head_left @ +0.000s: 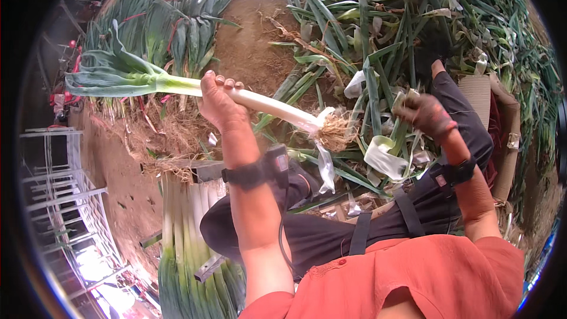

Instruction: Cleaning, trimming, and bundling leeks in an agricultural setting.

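Observation:
My left hand (221, 103) is closed round the white shank of a leek (269, 105). The leek lies nearly level, its green leaves spread to the left and its shaggy roots (335, 132) to the right. A thin pale strip of skin (325, 168) hangs below the root end. Away from the leek, over the litter of leaves on the right, is my right hand (426, 115). Dark and slightly blurred, it has its fingers curled in beside some pale leaf scraps; what they hold, if anything, I cannot make out.
Peeled leaves and trimmings (378, 82) cover the ground ahead and to the right. Bundled leeks (183, 29) stand at the far left. More leeks (189, 242) rest in a metal frame (209, 170) by my left knee. A cardboard box (505, 142) is at the right.

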Demonstrator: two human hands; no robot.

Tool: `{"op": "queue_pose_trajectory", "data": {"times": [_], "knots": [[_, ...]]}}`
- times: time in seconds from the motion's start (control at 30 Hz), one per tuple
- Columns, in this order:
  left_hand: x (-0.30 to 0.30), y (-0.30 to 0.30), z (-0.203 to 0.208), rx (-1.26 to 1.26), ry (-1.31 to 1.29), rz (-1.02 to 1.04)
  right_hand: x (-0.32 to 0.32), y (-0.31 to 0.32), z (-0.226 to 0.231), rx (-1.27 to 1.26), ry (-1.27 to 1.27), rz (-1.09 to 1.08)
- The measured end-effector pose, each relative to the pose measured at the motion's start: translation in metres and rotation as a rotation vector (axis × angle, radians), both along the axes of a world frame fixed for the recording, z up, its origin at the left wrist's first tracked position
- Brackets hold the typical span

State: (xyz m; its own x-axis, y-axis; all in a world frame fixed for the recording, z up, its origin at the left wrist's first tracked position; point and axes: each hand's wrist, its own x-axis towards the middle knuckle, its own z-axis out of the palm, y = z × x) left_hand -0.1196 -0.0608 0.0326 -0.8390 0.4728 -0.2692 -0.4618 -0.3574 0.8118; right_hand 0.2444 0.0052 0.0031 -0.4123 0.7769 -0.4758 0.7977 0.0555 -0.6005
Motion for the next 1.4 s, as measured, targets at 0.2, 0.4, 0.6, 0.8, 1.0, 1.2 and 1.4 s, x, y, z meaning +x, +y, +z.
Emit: {"op": "queue_pose_trajectory", "data": {"times": [0.2,0.4,0.6,0.8,1.0,1.2,1.4], "knots": [[0.020,-0.009,0.029,0.089,-0.021,-0.001,-0.116,-0.028,0.036,0.451,0.854,0.226],[-0.020,-0.038,0.044,0.149,0.003,-0.063,-0.111,-0.108,0.040,-0.138,0.663,0.087],[-0.030,-0.058,0.068,0.019,0.090,0.086,-0.011,-0.076,-0.028,0.232,-0.260,0.207],[-0.032,-0.058,0.098,0.253,0.091,0.048,-0.056,-0.069,0.050,0.456,0.617,0.223],[-0.027,-0.070,0.103,0.250,0.084,0.121,-0.142,-0.129,0.079,0.473,0.682,0.240],[-0.027,-0.077,0.096,0.285,-0.056,0.120,-0.155,-0.140,0.095,0.565,0.623,0.237],[-0.041,-0.086,0.082,0.415,-0.141,0.062,-0.158,-0.133,0.149,0.033,0.458,0.190]]}}
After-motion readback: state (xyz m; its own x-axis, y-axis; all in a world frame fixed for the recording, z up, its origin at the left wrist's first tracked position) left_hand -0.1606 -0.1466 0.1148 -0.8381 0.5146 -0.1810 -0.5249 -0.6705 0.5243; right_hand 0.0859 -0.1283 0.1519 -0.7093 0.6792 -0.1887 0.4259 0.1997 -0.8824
